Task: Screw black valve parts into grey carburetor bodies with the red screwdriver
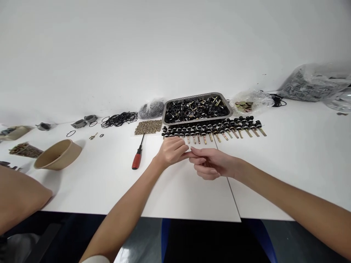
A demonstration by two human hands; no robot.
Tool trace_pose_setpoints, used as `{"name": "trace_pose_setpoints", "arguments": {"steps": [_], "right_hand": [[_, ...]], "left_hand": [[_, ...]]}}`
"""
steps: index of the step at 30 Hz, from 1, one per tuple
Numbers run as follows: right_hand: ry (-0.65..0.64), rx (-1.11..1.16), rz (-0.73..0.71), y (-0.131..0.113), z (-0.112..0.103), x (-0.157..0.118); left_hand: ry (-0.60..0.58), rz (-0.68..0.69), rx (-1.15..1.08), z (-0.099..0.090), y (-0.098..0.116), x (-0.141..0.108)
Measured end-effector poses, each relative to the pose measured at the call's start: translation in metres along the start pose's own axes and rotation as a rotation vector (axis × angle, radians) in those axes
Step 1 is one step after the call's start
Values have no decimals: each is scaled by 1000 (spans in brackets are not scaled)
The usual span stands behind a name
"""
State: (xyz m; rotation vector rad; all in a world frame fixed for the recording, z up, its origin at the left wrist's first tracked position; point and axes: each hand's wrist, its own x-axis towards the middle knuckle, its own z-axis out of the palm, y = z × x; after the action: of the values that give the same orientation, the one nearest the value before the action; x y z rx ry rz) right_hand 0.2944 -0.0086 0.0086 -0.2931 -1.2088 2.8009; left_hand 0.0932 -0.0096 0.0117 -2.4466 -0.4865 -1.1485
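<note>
My left hand is curled into a fist over the white table, with one finger stretched out to the right. The thumb and fingertips of my right hand close around that finger's tip, its other fingers bent. Whether a small part sits between them is hidden. Just beyond the hands stand rows of black cam locks with flat metal tails. Behind these lies a metal tray heaped with black and brassy parts. To the left of my left hand rests a screwdriver with a red handle.
Small brassy pieces lie beside the tray, near black rubber rings. A tan bowl stands at left, close to another person's arm. Plastic bags of parts lie along the wall at right. A seam crosses the table.
</note>
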Motion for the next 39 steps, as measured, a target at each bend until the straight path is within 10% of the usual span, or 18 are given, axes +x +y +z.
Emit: {"name": "trace_pose_setpoints", "arguments": {"steps": [18,26,39], "right_hand": [[-257,36,-99,2,-24,0],[32,-76,56,0,-29,-3],[119,-192,187,-2,-20,-6]], "left_hand": [[-47,-15,37,2,3,1],[-100,-44,18,6,5,0],[-156,-34,-26,9,15,2]]}}
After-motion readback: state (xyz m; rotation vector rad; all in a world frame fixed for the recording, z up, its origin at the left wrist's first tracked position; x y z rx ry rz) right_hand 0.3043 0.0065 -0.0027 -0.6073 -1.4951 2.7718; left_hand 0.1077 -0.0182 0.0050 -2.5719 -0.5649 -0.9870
